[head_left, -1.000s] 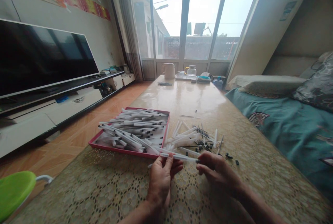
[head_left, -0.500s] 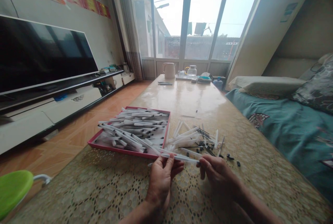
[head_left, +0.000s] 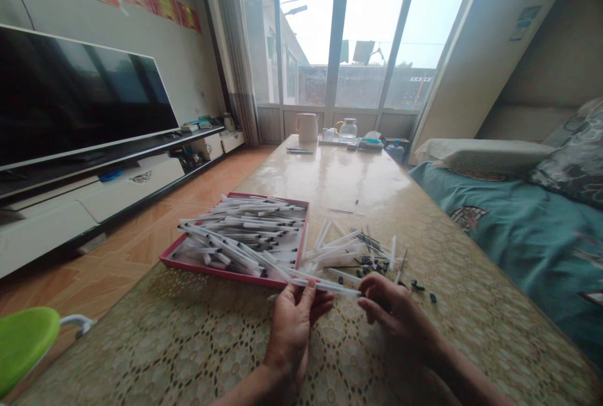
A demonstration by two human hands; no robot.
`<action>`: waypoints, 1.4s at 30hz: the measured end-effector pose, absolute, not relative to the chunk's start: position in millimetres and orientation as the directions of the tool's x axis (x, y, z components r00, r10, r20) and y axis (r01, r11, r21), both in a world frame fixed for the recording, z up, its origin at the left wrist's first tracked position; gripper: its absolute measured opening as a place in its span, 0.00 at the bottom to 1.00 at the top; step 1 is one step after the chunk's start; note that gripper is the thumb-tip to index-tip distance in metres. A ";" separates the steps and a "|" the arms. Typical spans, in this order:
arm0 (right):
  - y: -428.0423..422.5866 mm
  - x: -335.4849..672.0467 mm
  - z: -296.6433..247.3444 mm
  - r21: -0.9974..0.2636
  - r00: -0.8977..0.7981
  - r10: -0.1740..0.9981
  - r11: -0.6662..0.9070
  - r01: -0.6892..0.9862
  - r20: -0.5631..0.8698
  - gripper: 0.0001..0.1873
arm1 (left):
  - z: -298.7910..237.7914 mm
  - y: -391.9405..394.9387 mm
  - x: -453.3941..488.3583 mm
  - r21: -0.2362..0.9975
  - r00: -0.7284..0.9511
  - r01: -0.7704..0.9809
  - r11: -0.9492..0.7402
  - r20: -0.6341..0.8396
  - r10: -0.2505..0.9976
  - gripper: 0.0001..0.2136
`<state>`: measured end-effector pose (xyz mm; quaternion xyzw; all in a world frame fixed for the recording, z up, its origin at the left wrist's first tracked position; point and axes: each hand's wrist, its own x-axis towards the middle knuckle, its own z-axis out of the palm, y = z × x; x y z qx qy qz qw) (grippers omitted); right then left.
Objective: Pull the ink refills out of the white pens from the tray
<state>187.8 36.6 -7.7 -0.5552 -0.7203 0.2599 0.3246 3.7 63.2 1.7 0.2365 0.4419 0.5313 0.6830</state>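
Note:
Between thumb and fingers my left hand (head_left: 291,330) grips a white pen (head_left: 340,289), which points to the right near the front corner of the red box. At the pen's right end, my right hand (head_left: 398,315) has its thumb and fingers closed; they hide the tip. Many white pens with black ends lie in the shallow red box (head_left: 211,273) to the left. Just beyond my hands lie loose white pen barrels (head_left: 336,247), thin dark refills (head_left: 370,241) and small black caps (head_left: 417,285).
The long table (head_left: 325,173) has a patterned cover. At its far end stand a beige jug (head_left: 307,127), a glass pitcher (head_left: 348,128) on a tray and a tissue pack (head_left: 370,142). A green stool (head_left: 28,346) is at the lower left, a sofa (head_left: 494,236) at the right.
My right-hand fingers have shifted slightly at the pen's right end, curling more over it. The left hand and the pen have stayed in place.

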 end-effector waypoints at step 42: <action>37.3 188.5 -12.1 -0.695 -0.208 0.960 0.281 0.662 0.190 0.17 | 2.5 62.2 3.0 0.781 0.053 -0.523 0.341 -0.369 0.928 0.04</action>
